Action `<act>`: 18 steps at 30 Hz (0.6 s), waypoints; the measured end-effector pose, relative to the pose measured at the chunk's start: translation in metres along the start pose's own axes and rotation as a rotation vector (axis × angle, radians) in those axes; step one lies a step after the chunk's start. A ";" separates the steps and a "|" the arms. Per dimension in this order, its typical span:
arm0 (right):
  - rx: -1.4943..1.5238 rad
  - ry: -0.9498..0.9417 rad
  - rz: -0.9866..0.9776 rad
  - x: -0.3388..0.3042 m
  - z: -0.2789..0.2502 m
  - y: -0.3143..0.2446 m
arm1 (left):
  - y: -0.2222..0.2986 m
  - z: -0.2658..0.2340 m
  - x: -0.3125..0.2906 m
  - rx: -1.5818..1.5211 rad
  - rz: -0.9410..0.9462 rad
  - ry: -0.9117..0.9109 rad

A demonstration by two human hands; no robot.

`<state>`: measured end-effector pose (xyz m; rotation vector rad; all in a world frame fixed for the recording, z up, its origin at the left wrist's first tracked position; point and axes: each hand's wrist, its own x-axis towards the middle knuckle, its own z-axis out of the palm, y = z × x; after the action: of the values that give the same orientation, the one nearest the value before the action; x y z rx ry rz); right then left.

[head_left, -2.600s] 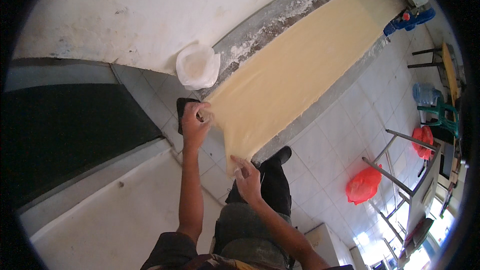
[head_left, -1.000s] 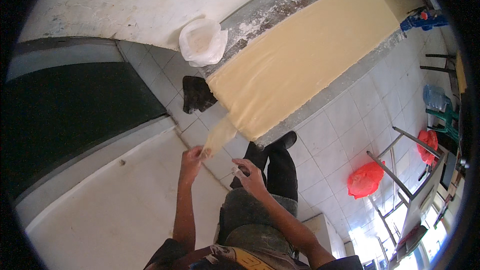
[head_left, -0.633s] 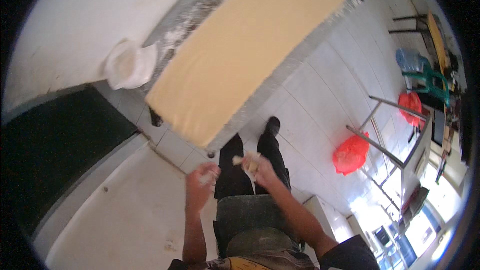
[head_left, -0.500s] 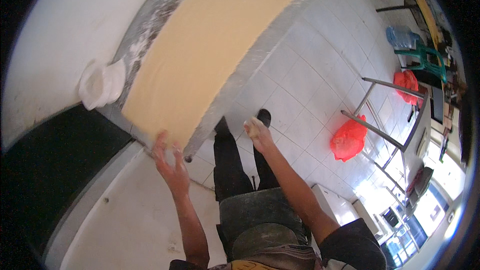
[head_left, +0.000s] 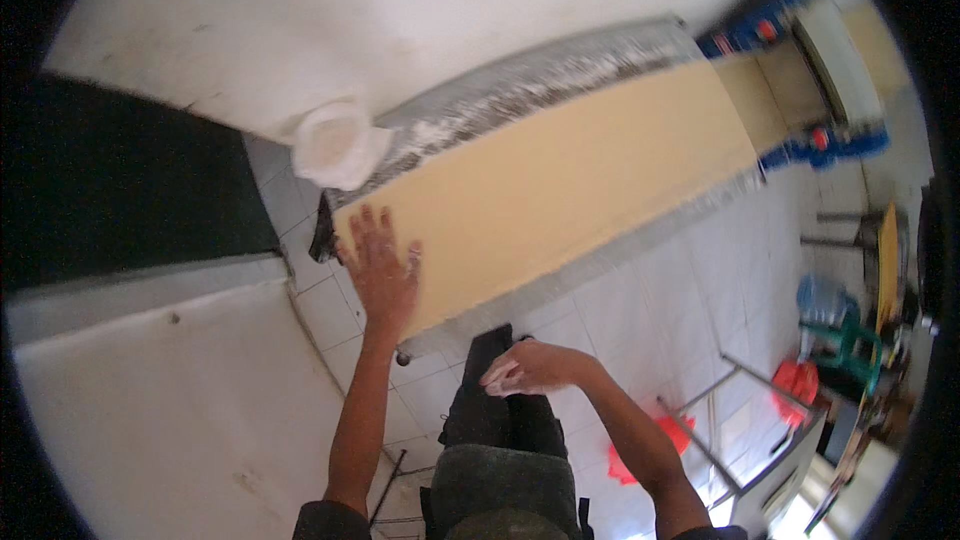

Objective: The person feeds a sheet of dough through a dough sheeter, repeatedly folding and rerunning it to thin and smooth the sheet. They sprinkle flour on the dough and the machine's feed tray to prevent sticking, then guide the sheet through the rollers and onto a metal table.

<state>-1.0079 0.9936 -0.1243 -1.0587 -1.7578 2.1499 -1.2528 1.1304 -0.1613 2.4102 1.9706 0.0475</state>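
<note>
A long, pale yellow sheet of dough (head_left: 560, 175) lies flat along a floured grey table (head_left: 660, 230). My left hand (head_left: 382, 275) is over the sheet's near left corner, palm down with its fingers spread. Whether it touches the dough, I cannot tell. My right hand (head_left: 528, 368) hangs in front of my body, off the table's near edge. Its fingers are bent together and whitened with flour, and what they hold, if anything, is hidden. White powder is strewn along the table's wall side.
A white plastic bag (head_left: 340, 148) with pale powder stands at the table's left end. Blue-sided equipment (head_left: 835, 70) adjoins its far right end. On the tiled floor to the right are red plastic bags (head_left: 795, 387), a green stool (head_left: 850, 352) and a metal-legged table frame (head_left: 705, 440).
The view has swung, so the whole dough sheet now shows. My left hand has moved from the sheet's end onto its corner, fingers spread. My right hand has turned inward.
</note>
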 end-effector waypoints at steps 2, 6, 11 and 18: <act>0.010 0.209 -0.149 0.026 -0.035 -0.074 | -0.005 -0.001 0.006 -0.040 -0.017 0.023; -0.514 0.846 -0.620 0.147 -0.128 -0.160 | -0.008 -0.004 0.013 -0.152 -0.010 0.015; -1.190 0.807 -0.403 0.318 -0.156 -0.161 | -0.027 -0.003 0.035 -0.199 -0.139 0.137; -0.970 0.656 -0.102 0.341 -0.139 -0.156 | -0.058 -0.010 0.035 -0.232 -0.045 0.172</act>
<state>-1.2195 1.3327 -0.1298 -1.5405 -2.3630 0.6297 -1.3033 1.1759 -0.1538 2.2803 1.9588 0.4697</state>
